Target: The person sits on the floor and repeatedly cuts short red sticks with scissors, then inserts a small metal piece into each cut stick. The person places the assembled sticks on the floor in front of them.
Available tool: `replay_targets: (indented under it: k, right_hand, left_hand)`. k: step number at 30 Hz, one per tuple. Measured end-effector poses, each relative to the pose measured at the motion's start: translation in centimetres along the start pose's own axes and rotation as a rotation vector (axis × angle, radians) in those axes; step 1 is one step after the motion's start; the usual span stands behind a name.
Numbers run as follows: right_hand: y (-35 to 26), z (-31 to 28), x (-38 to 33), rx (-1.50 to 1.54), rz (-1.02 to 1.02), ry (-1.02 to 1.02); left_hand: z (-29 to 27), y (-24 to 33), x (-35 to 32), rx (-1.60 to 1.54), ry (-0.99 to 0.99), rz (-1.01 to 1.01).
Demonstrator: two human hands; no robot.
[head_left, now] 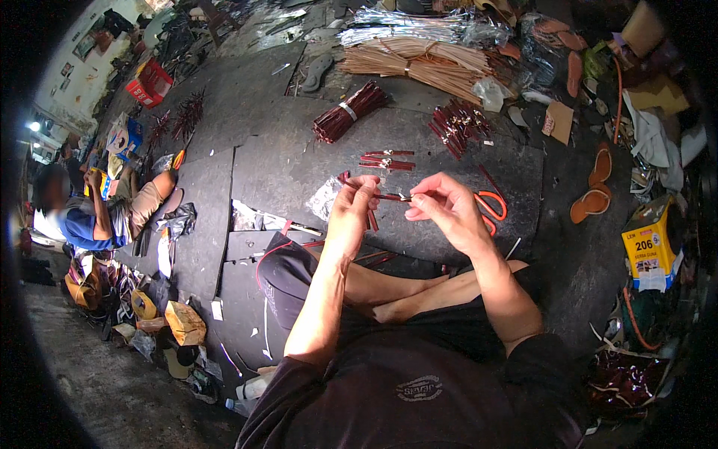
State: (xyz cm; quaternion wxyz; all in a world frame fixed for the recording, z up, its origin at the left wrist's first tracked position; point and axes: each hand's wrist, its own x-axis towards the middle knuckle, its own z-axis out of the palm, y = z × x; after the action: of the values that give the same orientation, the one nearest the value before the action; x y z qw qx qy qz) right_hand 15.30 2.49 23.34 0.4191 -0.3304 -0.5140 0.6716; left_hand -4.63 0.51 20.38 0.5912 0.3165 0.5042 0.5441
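A thin dark red strip spans the gap between my hands. My left hand is closed on it, with more dark red ends showing beside the fingers. At the strip's other end, my right hand pinches around a small shiny spot; its exact form is too small to tell. Just beyond lie several short strips with silvery pieces. Farther off are a banded bundle of dark red strips and a pile of strips with metallic bits. Orange-handled scissors lie right of my right hand, partly hidden by it.
Tan strips and silver strips lie stacked at the back. Sandals and a yellow box are on the right. Clear crumpled plastic rests by my left hand. Another person sits at far left, near a red crate.
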Motion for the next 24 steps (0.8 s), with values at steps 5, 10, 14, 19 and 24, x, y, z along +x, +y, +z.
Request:
replay_targets:
  k: [5, 10, 14, 19, 24]
  right_hand:
    - [0.2, 1.1, -0.3, -0.054, -0.105, -0.019]
    - [0.6, 1.6, -0.5, -0.093, -0.174, -0.007]
    - [1.4, 1.3, -0.2, -0.188, -0.225, 0.021]
    - [1.4, 1.0, 0.0, -0.191, -0.224, 0.019]
    - [1.4, 1.1, 0.1, -0.222, -0.214, 0.027]
  left_hand:
    - [1.2, 2.1, -0.9, 0.056, -0.061, 0.186]
    - [1.3, 1.4, -1.3, -0.005, 0.015, 0.195]
    - [1.2, 0.4, -1.7, -0.143, -0.034, 0.110]
    - [1.1, -0.2, -1.9, -0.315, -0.090, 0.131]
    - [1.1, 0.1, -2.2, -0.242, -0.082, 0.141]
